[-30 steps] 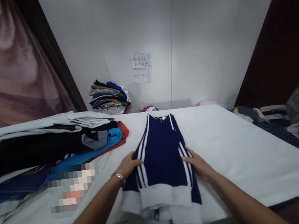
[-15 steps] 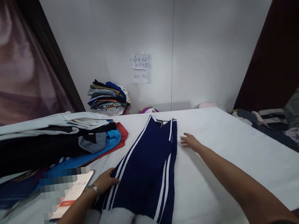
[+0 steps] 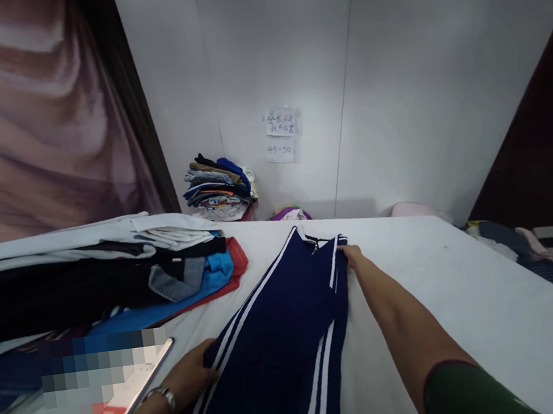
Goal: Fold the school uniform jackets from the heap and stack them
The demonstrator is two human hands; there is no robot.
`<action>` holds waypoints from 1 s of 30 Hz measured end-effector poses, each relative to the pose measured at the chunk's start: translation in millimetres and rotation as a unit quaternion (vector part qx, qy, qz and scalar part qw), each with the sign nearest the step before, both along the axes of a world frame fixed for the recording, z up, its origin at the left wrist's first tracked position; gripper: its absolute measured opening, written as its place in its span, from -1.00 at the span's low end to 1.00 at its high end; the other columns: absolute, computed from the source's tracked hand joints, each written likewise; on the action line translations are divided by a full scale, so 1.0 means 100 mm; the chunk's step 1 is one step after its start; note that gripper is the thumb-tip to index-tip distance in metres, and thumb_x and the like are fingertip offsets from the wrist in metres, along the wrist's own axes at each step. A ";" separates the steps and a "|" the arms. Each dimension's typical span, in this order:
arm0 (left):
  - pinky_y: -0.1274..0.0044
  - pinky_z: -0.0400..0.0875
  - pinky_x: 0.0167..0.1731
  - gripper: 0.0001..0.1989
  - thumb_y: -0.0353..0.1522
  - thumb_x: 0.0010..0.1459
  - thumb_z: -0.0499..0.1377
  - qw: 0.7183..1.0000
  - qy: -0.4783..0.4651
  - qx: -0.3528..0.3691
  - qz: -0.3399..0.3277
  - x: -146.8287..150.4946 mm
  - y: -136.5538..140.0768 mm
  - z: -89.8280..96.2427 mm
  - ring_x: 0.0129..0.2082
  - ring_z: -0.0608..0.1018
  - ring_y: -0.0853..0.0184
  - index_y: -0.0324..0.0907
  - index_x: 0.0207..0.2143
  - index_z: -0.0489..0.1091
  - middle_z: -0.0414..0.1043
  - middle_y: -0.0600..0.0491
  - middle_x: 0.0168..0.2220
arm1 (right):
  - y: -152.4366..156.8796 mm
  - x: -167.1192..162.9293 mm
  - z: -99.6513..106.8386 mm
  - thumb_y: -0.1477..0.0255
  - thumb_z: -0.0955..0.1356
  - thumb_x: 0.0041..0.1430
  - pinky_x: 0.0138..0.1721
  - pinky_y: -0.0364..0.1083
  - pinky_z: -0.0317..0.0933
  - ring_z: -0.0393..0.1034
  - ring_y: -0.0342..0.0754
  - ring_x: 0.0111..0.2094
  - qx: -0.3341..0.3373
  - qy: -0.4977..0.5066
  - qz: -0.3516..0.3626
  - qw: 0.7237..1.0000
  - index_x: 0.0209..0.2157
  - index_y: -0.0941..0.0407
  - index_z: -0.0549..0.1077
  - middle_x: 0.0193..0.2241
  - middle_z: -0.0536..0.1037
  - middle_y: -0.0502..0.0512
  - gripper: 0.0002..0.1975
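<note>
A navy track jacket [image 3: 277,341] with paired white stripes lies lengthwise before me, folded narrow, its zipped collar at the far end. My left hand [image 3: 194,375], a metal-band watch on its wrist, grips the jacket's left edge, some of its fingers hidden by the cloth. At the far right corner, by the collar, my right hand [image 3: 353,255] is closed on the striped fabric. The near end of the jacket runs out of view.
A white-covered table [image 3: 419,303] bears a heap of clothes [image 3: 88,277] on the left. Beside my left forearm lies a phone [image 3: 123,400], partly pixelated. A folded clothes stack [image 3: 216,187] stands near the wall below a paper sign [image 3: 282,132]. More garments [image 3: 538,249] lie beyond the right edge.
My right hand has moved from open above the table to the jacket's far right corner and closed on it. The left hand stays at the left edge. The view has shifted.
</note>
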State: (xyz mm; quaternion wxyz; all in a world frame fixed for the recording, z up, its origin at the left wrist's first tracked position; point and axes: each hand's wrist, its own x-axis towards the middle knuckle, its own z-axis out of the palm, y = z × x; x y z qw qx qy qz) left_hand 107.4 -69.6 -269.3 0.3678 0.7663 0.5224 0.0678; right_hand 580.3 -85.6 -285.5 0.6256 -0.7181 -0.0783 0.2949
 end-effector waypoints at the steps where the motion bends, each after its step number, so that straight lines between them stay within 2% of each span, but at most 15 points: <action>1: 0.44 0.38 -0.08 -0.39 -0.45 -0.33 0.09 1.000 0.004 0.006 0.004 0.01 0.01 0.03 -0.09 0.52 0.13 -0.20 -0.08 0.39 0.54 0.02 -0.17 | -0.01 0.03 0.01 0.33 0.31 0.23 -0.24 -0.02 0.37 0.41 -0.08 -0.23 0.004 0.009 0.004 1.000 -0.07 0.19 0.36 -0.15 0.44 0.12 -0.71; 4: 0.46 0.42 -0.17 -0.38 -0.46 -0.34 0.08 1.000 0.005 -0.002 -0.020 0.13 0.07 0.21 -0.18 0.56 0.16 -0.18 -0.08 0.39 0.56 0.06 -0.21 | -0.20 0.18 0.07 0.42 0.38 0.12 -0.40 -0.13 0.35 0.41 -0.13 -0.38 0.048 0.015 0.002 0.999 -0.15 0.23 0.40 -0.33 0.50 0.08 -0.74; 6: 0.49 0.42 -0.21 -0.39 -0.47 -0.34 0.07 0.998 0.008 0.017 -0.057 0.30 0.16 0.38 -0.21 0.57 0.18 -0.15 -0.10 0.40 0.56 0.08 -0.24 | -0.53 0.32 0.12 0.50 0.42 -0.02 -0.51 -0.19 0.30 0.39 -0.14 -0.47 0.093 0.002 -0.017 0.996 -0.18 0.22 0.42 -0.45 0.51 0.04 -0.70; 8: 0.50 0.40 -0.18 -0.37 -0.48 -0.36 0.07 0.994 0.022 0.063 -0.087 0.55 0.29 0.55 -0.20 0.56 0.18 -0.15 -0.09 0.41 0.56 0.08 -0.24 | -1.05 0.46 0.15 0.52 0.42 -0.10 -0.55 -0.22 0.27 0.38 -0.16 -0.52 0.131 -0.011 -0.050 0.990 -0.20 0.18 0.42 -0.52 0.50 -0.02 -0.66; 10: 0.49 0.39 -0.18 -0.35 -0.48 -0.36 0.08 0.988 0.036 0.083 -0.128 0.89 0.43 0.65 -0.21 0.56 0.17 -0.13 -0.07 0.40 0.57 0.08 -0.27 | -1.71 0.53 0.12 0.52 0.41 -0.13 -0.56 -0.22 0.27 0.37 -0.17 -0.54 0.154 -0.020 -0.098 0.983 -0.22 0.15 0.41 -0.53 0.50 -0.05 -0.66; 12: 0.49 0.40 -0.23 -0.36 -0.47 -0.36 0.08 0.978 0.059 0.062 -0.188 1.27 0.53 0.65 -0.25 0.57 0.17 -0.12 -0.08 0.40 0.57 0.08 -0.31 | -2.44 0.49 0.02 0.52 0.40 -0.15 -0.55 -0.21 0.29 0.39 -0.16 -0.53 0.150 -0.017 -0.142 0.978 -0.25 0.14 0.40 -0.52 0.51 -0.04 -0.68; 14: 0.49 0.41 -0.26 -0.41 -0.48 -0.39 0.08 0.964 0.099 0.052 -0.241 1.62 0.58 0.56 -0.26 0.57 0.15 -0.12 -0.17 0.44 0.57 0.07 -0.35 | -3.09 0.36 -0.09 0.52 0.42 -0.17 -0.54 -0.16 0.31 0.40 -0.11 -0.53 0.124 0.001 -0.171 0.977 -0.29 0.14 0.39 -0.52 0.52 0.01 -0.69; 16: 0.47 0.41 -0.25 -0.47 -0.49 -0.41 0.07 0.947 0.145 0.070 -0.277 1.88 0.58 0.42 -0.25 0.57 0.13 -0.13 -0.26 0.47 0.57 0.04 -0.36 | -3.59 0.21 -0.17 0.50 0.45 -0.19 -0.53 -0.10 0.34 0.42 -0.06 -0.53 0.086 0.021 -0.173 0.981 -0.27 0.16 0.39 -0.51 0.52 0.06 -0.65; 18: 0.44 0.41 -0.20 -0.48 -0.50 -0.43 0.06 0.933 0.174 0.112 -0.293 2.02 0.55 0.28 -0.19 0.55 0.09 -0.14 -0.28 0.49 0.57 -0.02 -0.31 | -3.92 0.15 -0.19 0.45 0.47 -0.18 -0.50 -0.04 0.36 0.45 -0.01 -0.48 0.029 -0.008 -0.173 0.984 -0.16 0.19 0.38 -0.45 0.54 0.13 -0.54; 20: 0.38 0.38 -0.11 -0.42 -0.49 -0.41 0.07 0.927 0.175 0.169 -0.287 2.04 0.49 0.20 -0.07 0.50 0.04 -0.15 -0.19 0.47 0.52 -0.08 -0.14 | -4.07 0.19 -0.12 0.40 0.45 -0.14 -0.39 0.01 0.38 0.47 0.05 -0.34 -0.056 -0.116 -0.194 0.972 -0.01 0.19 0.33 -0.28 0.54 0.21 -0.42; 21: 0.35 0.35 -0.06 -0.39 -0.48 -0.38 0.07 0.925 0.164 0.197 -0.280 2.01 0.44 0.19 -0.01 0.46 0.03 -0.15 -0.13 0.45 0.47 -0.09 -0.04 | -4.09 0.24 -0.06 0.38 0.43 -0.11 -0.30 0.03 0.38 0.45 0.07 -0.25 -0.094 -0.190 -0.206 0.955 0.04 0.19 0.31 -0.19 0.52 0.24 -0.39; 23: 0.33 0.27 0.05 -0.38 -0.43 -0.27 0.08 0.922 0.123 0.238 -0.279 1.90 0.29 0.19 0.08 0.39 0.06 -0.14 -0.03 0.39 0.38 -0.07 0.08 | -4.01 0.36 0.09 0.36 0.37 -0.03 -0.13 0.05 0.33 0.39 0.09 -0.09 -0.124 -0.325 -0.195 0.917 0.06 0.18 0.32 -0.06 0.47 0.24 -0.43; 25: 0.36 0.17 0.13 -0.43 -0.34 -0.14 0.08 0.918 0.080 0.255 -0.292 1.76 0.09 0.19 0.12 0.36 0.12 -0.14 0.02 0.36 0.33 -0.04 0.12 | -3.79 0.46 0.21 0.35 0.31 0.07 0.00 0.04 0.25 0.32 0.07 0.01 -0.134 -0.405 -0.115 0.897 0.05 0.16 0.35 0.01 0.43 0.21 -0.53; 27: 0.37 0.11 0.17 -0.45 -0.21 -0.03 0.07 0.914 0.063 0.268 -0.299 1.61 -0.14 0.16 0.15 0.31 0.14 -0.15 0.05 0.34 0.28 -0.04 0.16 | -3.49 0.51 0.27 0.36 0.25 0.15 0.10 0.01 0.13 0.23 0.05 0.10 -0.184 -0.437 -0.018 0.880 0.05 0.13 0.36 0.08 0.37 0.18 -0.58; 30: 0.26 0.06 0.19 -0.40 -0.13 0.01 0.05 0.903 0.107 0.287 -0.303 1.43 -0.40 0.01 0.21 0.23 0.09 -0.19 0.09 0.32 0.20 -0.08 0.21 | -3.01 0.50 0.19 0.35 0.27 0.17 0.21 0.02 -0.08 0.06 0.06 0.21 -0.271 -0.440 0.083 0.852 0.10 0.11 0.31 0.17 0.27 0.17 -0.56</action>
